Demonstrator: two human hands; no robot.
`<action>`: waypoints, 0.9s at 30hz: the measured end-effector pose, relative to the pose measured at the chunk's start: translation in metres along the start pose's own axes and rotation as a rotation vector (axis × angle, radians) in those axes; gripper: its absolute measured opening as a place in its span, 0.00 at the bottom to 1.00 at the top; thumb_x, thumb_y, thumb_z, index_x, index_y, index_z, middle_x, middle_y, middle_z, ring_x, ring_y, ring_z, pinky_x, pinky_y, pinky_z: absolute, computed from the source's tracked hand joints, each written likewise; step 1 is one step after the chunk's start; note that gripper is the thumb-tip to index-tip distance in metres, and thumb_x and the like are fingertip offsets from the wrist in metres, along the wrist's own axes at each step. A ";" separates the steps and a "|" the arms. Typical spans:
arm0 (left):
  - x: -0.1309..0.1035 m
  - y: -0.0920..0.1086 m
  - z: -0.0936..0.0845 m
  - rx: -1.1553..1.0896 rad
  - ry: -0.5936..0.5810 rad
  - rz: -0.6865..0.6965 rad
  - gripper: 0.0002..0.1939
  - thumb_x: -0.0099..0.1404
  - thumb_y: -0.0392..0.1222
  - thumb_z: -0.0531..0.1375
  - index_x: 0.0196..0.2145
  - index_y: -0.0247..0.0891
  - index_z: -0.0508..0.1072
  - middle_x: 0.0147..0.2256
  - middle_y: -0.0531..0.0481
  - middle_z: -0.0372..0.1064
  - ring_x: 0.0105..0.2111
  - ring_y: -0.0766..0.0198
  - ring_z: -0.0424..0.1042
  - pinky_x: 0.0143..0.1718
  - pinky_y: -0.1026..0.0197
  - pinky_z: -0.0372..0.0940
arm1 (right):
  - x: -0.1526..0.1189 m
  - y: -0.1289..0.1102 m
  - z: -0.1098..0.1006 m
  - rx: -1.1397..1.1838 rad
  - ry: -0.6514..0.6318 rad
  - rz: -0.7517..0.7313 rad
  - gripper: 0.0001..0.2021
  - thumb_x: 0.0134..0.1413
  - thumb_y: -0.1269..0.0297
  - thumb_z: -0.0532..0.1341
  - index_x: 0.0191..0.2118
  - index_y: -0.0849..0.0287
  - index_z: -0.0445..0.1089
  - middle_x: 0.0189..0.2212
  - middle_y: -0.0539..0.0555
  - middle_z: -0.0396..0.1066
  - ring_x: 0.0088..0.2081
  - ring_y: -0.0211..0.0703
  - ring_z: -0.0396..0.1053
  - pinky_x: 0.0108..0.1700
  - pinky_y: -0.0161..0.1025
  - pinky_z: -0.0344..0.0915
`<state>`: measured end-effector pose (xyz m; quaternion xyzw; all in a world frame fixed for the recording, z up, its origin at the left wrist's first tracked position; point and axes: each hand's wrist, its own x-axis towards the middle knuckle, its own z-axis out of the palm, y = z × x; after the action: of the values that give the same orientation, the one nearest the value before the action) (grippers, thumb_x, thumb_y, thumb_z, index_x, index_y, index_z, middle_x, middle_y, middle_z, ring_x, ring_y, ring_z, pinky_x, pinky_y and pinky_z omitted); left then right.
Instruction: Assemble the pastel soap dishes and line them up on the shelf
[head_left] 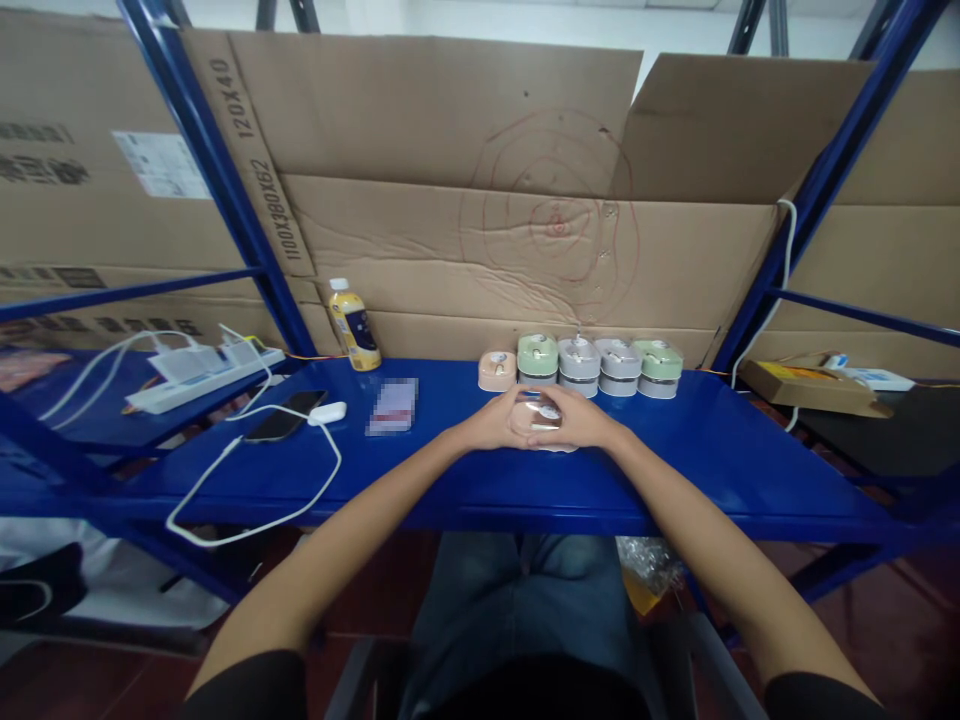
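Observation:
A small pinkish rounded container (535, 414) with a shiny top stands on the blue shelf in front of me. My left hand (491, 422) wraps its left side, and my right hand (583, 418) wraps its right side; the fingers of both close in around it. Just behind the hands is a row of similar small containers: a peach one (497, 372) on the left, then a green one (537, 356), two grey ones (579, 364) and another green one (659, 366). Most of these look stacked two high. The fingers hide part of the held container.
A yellow drink bottle (355, 328) stands at the back left. Nearer lie a blurred packet (393, 405), a dark phone (286, 416) and a looping white cable (335, 470). A power strip (202, 378) sits further left. Blue posts and a cardboard wall (420, 240) bound the shelf.

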<state>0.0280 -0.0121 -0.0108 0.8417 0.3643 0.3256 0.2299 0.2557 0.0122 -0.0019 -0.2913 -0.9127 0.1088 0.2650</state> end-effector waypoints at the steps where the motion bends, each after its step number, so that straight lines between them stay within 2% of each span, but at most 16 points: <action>1: 0.002 -0.005 0.001 -0.033 -0.007 -0.016 0.53 0.47 0.57 0.76 0.64 0.39 0.60 0.58 0.37 0.69 0.58 0.41 0.70 0.60 0.41 0.64 | 0.000 0.002 -0.001 -0.005 0.013 0.021 0.46 0.43 0.40 0.74 0.65 0.58 0.66 0.57 0.65 0.73 0.56 0.62 0.73 0.57 0.58 0.70; 5: -0.004 -0.015 0.001 0.013 0.054 -0.038 0.54 0.49 0.59 0.75 0.67 0.40 0.60 0.62 0.36 0.66 0.61 0.41 0.68 0.62 0.41 0.62 | -0.001 0.016 -0.010 0.063 0.110 0.101 0.38 0.50 0.42 0.72 0.62 0.57 0.68 0.53 0.63 0.76 0.51 0.58 0.75 0.54 0.55 0.72; 7: -0.010 -0.016 -0.001 0.091 0.054 -0.011 0.46 0.55 0.60 0.72 0.66 0.41 0.64 0.62 0.37 0.66 0.62 0.42 0.67 0.64 0.41 0.60 | -0.003 0.025 -0.017 0.086 0.212 0.148 0.35 0.53 0.43 0.70 0.61 0.58 0.68 0.53 0.62 0.76 0.50 0.57 0.76 0.53 0.55 0.72; 11: -0.016 -0.015 -0.006 0.206 -0.017 0.049 0.26 0.68 0.58 0.61 0.59 0.45 0.76 0.55 0.42 0.71 0.60 0.46 0.66 0.67 0.42 0.57 | -0.004 0.041 -0.029 0.126 0.395 0.263 0.32 0.56 0.44 0.67 0.60 0.58 0.69 0.53 0.63 0.75 0.54 0.59 0.75 0.56 0.57 0.71; 14: -0.013 -0.014 -0.008 0.219 0.018 0.043 0.23 0.71 0.58 0.57 0.56 0.44 0.78 0.56 0.42 0.70 0.62 0.46 0.64 0.68 0.42 0.55 | -0.005 0.046 -0.033 0.126 0.453 0.309 0.31 0.56 0.43 0.67 0.59 0.58 0.69 0.54 0.64 0.75 0.56 0.61 0.73 0.58 0.60 0.69; 16: -0.011 -0.014 -0.011 0.214 0.134 0.008 0.23 0.72 0.57 0.56 0.55 0.42 0.79 0.57 0.41 0.68 0.62 0.46 0.65 0.68 0.43 0.56 | -0.005 0.046 -0.033 0.112 0.465 0.319 0.32 0.56 0.42 0.67 0.59 0.58 0.69 0.54 0.64 0.75 0.56 0.62 0.73 0.58 0.62 0.69; 20: -0.009 -0.016 -0.022 0.230 0.517 -0.158 0.22 0.75 0.52 0.51 0.54 0.38 0.77 0.52 0.40 0.69 0.58 0.50 0.68 0.65 0.46 0.61 | -0.005 0.043 -0.034 0.104 0.498 0.298 0.32 0.58 0.41 0.65 0.60 0.58 0.69 0.55 0.65 0.74 0.56 0.62 0.72 0.59 0.62 0.68; 22: -0.012 -0.017 -0.025 0.246 0.608 -0.181 0.21 0.75 0.52 0.51 0.54 0.38 0.76 0.51 0.40 0.69 0.58 0.51 0.68 0.64 0.47 0.62 | -0.004 0.042 -0.034 0.111 0.522 0.290 0.31 0.60 0.40 0.63 0.60 0.58 0.68 0.55 0.65 0.74 0.57 0.62 0.72 0.59 0.62 0.67; 24: -0.015 -0.017 -0.025 0.261 0.555 -0.112 0.20 0.73 0.52 0.55 0.54 0.38 0.75 0.52 0.41 0.68 0.58 0.50 0.68 0.64 0.47 0.62 | -0.004 0.042 -0.034 0.116 0.543 0.283 0.31 0.61 0.40 0.61 0.60 0.57 0.68 0.56 0.65 0.73 0.57 0.62 0.71 0.60 0.62 0.67; 27: -0.018 -0.014 -0.018 0.255 0.317 0.038 0.21 0.69 0.54 0.61 0.54 0.41 0.75 0.55 0.42 0.66 0.60 0.50 0.67 0.66 0.47 0.60 | -0.004 0.042 -0.032 0.115 0.558 0.244 0.32 0.58 0.39 0.63 0.60 0.56 0.69 0.54 0.63 0.74 0.54 0.60 0.73 0.59 0.61 0.68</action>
<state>-0.0006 -0.0137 -0.0143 0.8090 0.4182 0.4094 0.0551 0.2955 0.0450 0.0090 -0.4020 -0.7553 0.1074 0.5064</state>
